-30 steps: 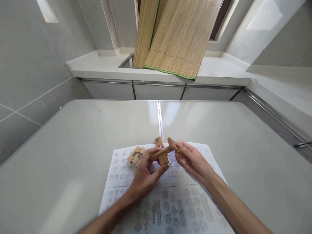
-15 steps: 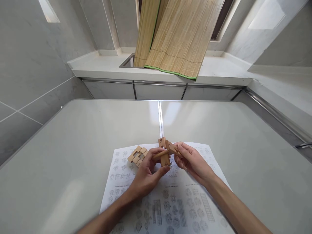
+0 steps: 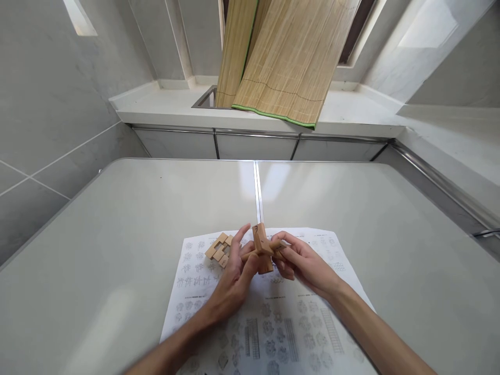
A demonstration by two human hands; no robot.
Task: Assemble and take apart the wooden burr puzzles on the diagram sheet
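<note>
Both hands hold a wooden interlocking puzzle [image 3: 262,245], made of crossed wooden bars with small dark marks on them. My left hand [image 3: 234,278] grips its left bar with the thumb in front, while the index finger points up off the wood. On the other side, my right hand [image 3: 302,260] pinches the bar that sticks out to the right. The puzzle is held above a printed sheet. Left of it, a second wooden block puzzle [image 3: 219,250] with square gaps lies on the paper, partly covered by my left fingers.
A large paper sheet [image 3: 285,312] printed with puzzle diagrams lies on the pale table [image 3: 117,234]. A metal seam [image 3: 257,190] splits the tabletop. Beyond the table, a bamboo mat [image 3: 289,67] hangs over a white counter [image 3: 164,114] with a sink [image 3: 205,99].
The held puzzle has been turned, its angled bar now fitted close against the upright one. My left index finger has lifted and the thumb has shifted onto the left bar.
</note>
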